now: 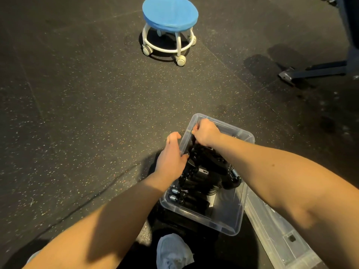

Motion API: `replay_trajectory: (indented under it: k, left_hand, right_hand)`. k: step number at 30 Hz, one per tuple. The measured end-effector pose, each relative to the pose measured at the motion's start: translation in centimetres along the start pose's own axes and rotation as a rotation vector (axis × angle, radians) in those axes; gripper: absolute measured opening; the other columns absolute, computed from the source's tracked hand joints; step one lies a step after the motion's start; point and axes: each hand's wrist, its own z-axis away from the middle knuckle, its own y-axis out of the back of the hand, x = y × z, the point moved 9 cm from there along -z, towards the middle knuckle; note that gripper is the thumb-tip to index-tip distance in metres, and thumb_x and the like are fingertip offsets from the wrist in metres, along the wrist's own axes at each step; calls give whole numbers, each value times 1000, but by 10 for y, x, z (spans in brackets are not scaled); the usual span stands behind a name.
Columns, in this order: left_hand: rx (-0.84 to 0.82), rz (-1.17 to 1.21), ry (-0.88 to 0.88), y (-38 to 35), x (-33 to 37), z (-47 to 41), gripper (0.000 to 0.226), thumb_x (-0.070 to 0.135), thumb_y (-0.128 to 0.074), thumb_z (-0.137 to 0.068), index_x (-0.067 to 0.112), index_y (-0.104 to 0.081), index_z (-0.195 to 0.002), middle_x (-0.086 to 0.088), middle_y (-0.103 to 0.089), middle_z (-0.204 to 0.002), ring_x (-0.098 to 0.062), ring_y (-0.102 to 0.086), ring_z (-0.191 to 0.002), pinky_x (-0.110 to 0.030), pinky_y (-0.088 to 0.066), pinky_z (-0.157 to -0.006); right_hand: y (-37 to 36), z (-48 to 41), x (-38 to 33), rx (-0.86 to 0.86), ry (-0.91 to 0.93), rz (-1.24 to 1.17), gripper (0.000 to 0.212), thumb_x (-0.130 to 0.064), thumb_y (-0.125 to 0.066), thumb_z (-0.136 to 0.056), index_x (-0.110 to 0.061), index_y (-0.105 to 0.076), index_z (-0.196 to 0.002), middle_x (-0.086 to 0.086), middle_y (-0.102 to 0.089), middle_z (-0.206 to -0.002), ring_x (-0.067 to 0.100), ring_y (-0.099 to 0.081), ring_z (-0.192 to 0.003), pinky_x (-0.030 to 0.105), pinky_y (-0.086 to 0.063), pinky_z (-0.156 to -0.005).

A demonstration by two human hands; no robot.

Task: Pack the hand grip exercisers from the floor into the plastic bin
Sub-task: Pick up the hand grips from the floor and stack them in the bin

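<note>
As the view drops past two bare forearms, a pale grey shoe (172, 249) shows nearest, at the bottom edge. Just right of it a clear lid (272, 226) lies flat on the dark speckled floor (87, 113), touching the right side of the plastic bin (241, 200). The bin is clear and stands open on the floor. Inside, the hand grip exercisers (204, 171) lie heaped, black with silver springs, filling its far half. The left hand (171, 156) clasps the bin's left wall, thumb inside and fingers outside. The right hand (206, 133) reaches into the far left corner, its fingers curled around the top of one black exerciser. Well beyond stands a low blue stool (170, 14) on white castors. Far right, a dark metal leg (314, 69) rests on the floor.
</note>
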Motion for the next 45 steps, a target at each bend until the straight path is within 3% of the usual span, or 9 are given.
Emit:
replay_trajectory:
  k: [4,7,10,15,19,22,30,40,45]
  left_hand:
    - [-12,-57,-175,4,10,4,35,23,-66,-91,30,-43,-116,15,-42,-135,-12,-65,-85,-43,-59,-76]
    - [-59,-159,-261,5,11,7,37,37,-63,-94,32,-52,-129,17,-27,-154,-10,-64,-88,-34,-55,-79]
    - [-98,-270,-304,4,15,6,30,40,-62,-93,33,-58,-123,18,-23,-157,-10,-61,-103,-37,-58,-77]
    - [-120,-391,-265,1,22,2,18,32,-65,-93,27,-67,-110,8,-10,-165,-19,-18,-149,-43,-54,-94]
    - [-131,-527,-219,-1,25,0,18,33,-68,-91,28,-71,-108,3,-5,-166,-24,6,-152,-46,-49,-102]
    - [-137,-582,-193,-2,28,0,22,32,-70,-90,27,-71,-111,-1,-11,-164,-28,3,-151,-47,-47,-103]
    - [-169,-648,-191,-6,27,2,23,27,-68,-91,23,-69,-114,-3,-17,-158,-30,6,-149,-45,-45,-105]
    - [-152,-671,-144,-1,45,-17,21,26,-64,-93,25,-70,-113,-2,-24,-155,-29,-7,-148,-42,-43,-105]
    - [-128,-689,-141,-4,44,-22,14,18,-63,-91,19,-72,-102,-1,-30,-152,-27,-18,-143,-38,-47,-97]
  right_hand:
    - [3,2,5,41,-26,-59,29,-27,-48,-102,-4,-66,-103,16,-74,-93,32,-69,-91,40,-56,-85]
    - [4,1,7,45,-40,-125,25,-29,-49,-101,-9,-65,-103,15,-73,-96,33,-69,-93,44,-55,-89]
    - [3,3,7,35,-31,-139,23,-27,-49,-101,-10,-65,-102,14,-72,-97,32,-69,-92,45,-55,-88]
    - [-1,8,3,48,19,-127,12,-18,-59,-97,-15,-68,-91,5,-72,-97,24,-67,-95,35,-54,-84]
    - [2,20,-3,149,104,208,14,-17,-57,-96,-18,-71,-96,6,-69,-99,29,-59,-109,35,-48,-89]
    - [-1,24,-11,169,131,377,24,-12,-59,-90,-20,-72,-108,8,-69,-108,29,-53,-115,38,-46,-96]
    - [-3,10,-9,53,71,126,11,-9,-69,-83,-13,-75,-91,5,-74,-93,25,-70,-90,39,-59,-84]
    - [5,11,-5,116,-98,115,28,-5,-61,-91,-9,-63,-119,11,-68,-119,31,-65,-113,38,-51,-84]
    - [-7,4,-4,19,-95,48,26,-11,-57,-92,-4,-64,-117,12,-67,-118,32,-63,-109,35,-46,-78]
